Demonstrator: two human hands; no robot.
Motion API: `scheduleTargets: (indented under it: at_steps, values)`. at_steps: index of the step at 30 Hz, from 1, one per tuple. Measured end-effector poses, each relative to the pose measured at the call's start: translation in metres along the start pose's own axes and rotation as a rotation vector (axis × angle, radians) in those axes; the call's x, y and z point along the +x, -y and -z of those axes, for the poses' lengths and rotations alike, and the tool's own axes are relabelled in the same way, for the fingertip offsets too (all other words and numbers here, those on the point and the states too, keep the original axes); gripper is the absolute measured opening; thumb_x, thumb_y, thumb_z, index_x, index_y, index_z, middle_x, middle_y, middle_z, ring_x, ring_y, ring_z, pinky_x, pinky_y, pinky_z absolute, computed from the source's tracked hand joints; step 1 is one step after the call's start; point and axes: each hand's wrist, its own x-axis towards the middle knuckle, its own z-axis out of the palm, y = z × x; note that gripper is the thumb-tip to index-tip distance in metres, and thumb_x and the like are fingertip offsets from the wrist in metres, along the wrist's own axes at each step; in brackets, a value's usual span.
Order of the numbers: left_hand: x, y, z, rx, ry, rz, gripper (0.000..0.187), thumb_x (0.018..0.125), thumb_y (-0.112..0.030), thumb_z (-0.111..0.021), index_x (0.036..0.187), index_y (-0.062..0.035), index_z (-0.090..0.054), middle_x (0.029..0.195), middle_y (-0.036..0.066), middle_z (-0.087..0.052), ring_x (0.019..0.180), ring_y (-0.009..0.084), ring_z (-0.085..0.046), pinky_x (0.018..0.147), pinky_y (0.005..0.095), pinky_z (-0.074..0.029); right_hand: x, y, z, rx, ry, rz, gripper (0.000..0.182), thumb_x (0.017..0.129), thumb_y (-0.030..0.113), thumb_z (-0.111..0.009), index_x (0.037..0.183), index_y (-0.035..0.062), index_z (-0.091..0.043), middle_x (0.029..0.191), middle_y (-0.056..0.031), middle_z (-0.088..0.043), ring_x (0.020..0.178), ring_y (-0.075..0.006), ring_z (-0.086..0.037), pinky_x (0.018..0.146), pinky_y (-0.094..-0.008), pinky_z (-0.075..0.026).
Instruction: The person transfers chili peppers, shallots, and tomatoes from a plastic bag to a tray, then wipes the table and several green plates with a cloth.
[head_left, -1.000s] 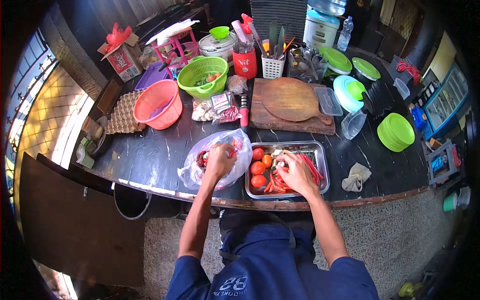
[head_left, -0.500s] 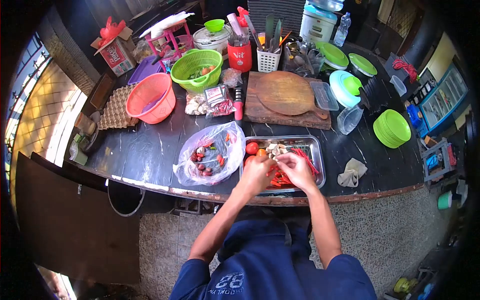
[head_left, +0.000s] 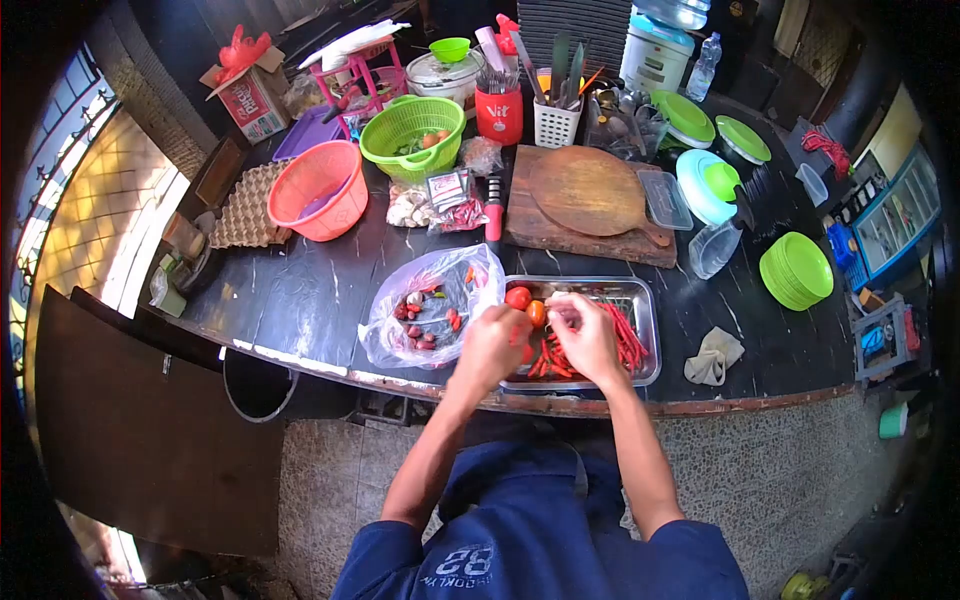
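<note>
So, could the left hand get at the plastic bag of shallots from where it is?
Probably yes. The left hand is over the metal tray, and the plastic bag lies open right beside that tray on the hand's own side, with nothing between them.

My left hand [head_left: 490, 345] and right hand [head_left: 590, 338] sit over the rectangular steel tray [head_left: 643, 300]; the clear plastic bag [head_left: 400, 340] lies left, the round wooden board [head_left: 585, 190] behind.

The tray [head_left: 645, 300] is shiny metal; the bag [head_left: 395, 335] beside it thin, glossy clear plastic. The board [head_left: 590, 195] is matt, worn wood, the baskets [head_left: 320, 190] ribbed plastic, the rag [head_left: 712, 356] crumpled cloth, and the tabletop [head_left: 300, 290] dark and scuffed.
</note>
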Motion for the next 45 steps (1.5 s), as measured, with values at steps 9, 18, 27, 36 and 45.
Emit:
scheduleTargets:
  at_steps: [9, 18, 27, 36, 45]
  values:
    - [-0.024, 0.083, 0.049, 0.222, -0.111, 0.278, 0.014, 0.083, -0.007, -0.074, 0.095, 0.0007, -0.076, 0.093, 0.023, -0.072, 0.090, 0.0406, -0.071, 0.081, 0.0476, -0.056, 0.075, 0.009, -0.131, -0.206, 0.284, 0.446, 0.018, 0.093, 0.007, -0.061, 0.105, -0.0022, -0.072, 0.103, -0.0217, -0.072, 0.096, -0.0385, -0.071, 0.086, -0.0484, -0.058]
    - [-0.032, 0.082, 0.052, 0.232, -0.042, 0.313, 0.021, 0.085, -0.017, -0.075, 0.099, -0.0011, -0.076, 0.098, 0.022, -0.072, 0.097, 0.0415, -0.069, 0.087, 0.0495, -0.055, 0.112, -0.027, -0.177, -0.761, 0.421, 0.331, 0.019, 0.085, 0.009, -0.061, 0.092, -0.0016, -0.075, 0.094, -0.0261, -0.073, 0.096, -0.0429, -0.073, 0.085, -0.0526, -0.058]
    - [-0.022, 0.075, 0.065, 0.098, -0.087, 0.357, 0.019, 0.086, -0.016, -0.074, 0.098, -0.0018, -0.076, 0.098, 0.019, -0.073, 0.096, 0.0394, -0.070, 0.085, 0.0484, -0.055, 0.127, -0.030, -0.169, -0.906, 0.629, 0.574, 0.017, 0.086, 0.009, -0.068, 0.097, 0.0011, -0.077, 0.100, -0.0226, -0.075, 0.094, -0.0395, -0.075, 0.083, -0.0520, -0.059]
    - [-0.018, 0.097, 0.056, 0.056, -0.145, 0.430, 0.023, 0.085, -0.013, -0.073, 0.104, -0.0012, -0.076, 0.104, 0.019, -0.074, 0.101, 0.0380, -0.071, 0.090, 0.0464, -0.055, 0.134, -0.002, -0.127, -0.426, 0.672, 0.419, 0.017, 0.083, 0.014, -0.072, 0.095, 0.0025, -0.074, 0.092, -0.0227, -0.074, 0.091, -0.0409, -0.073, 0.081, -0.0501, -0.058]
    - [0.013, 0.095, 0.021, 0.298, 0.064, 0.210, 0.024, 0.087, -0.016, -0.073, 0.109, -0.0098, -0.079, 0.093, 0.019, -0.075, 0.094, 0.0389, -0.072, 0.083, 0.0498, -0.056, 0.116, 0.018, -0.084, -0.837, 0.602, 0.375, 0.013, 0.088, 0.011, -0.066, 0.093, 0.0065, -0.077, 0.095, -0.0248, -0.074, 0.094, -0.0405, -0.075, 0.080, -0.0501, -0.060]
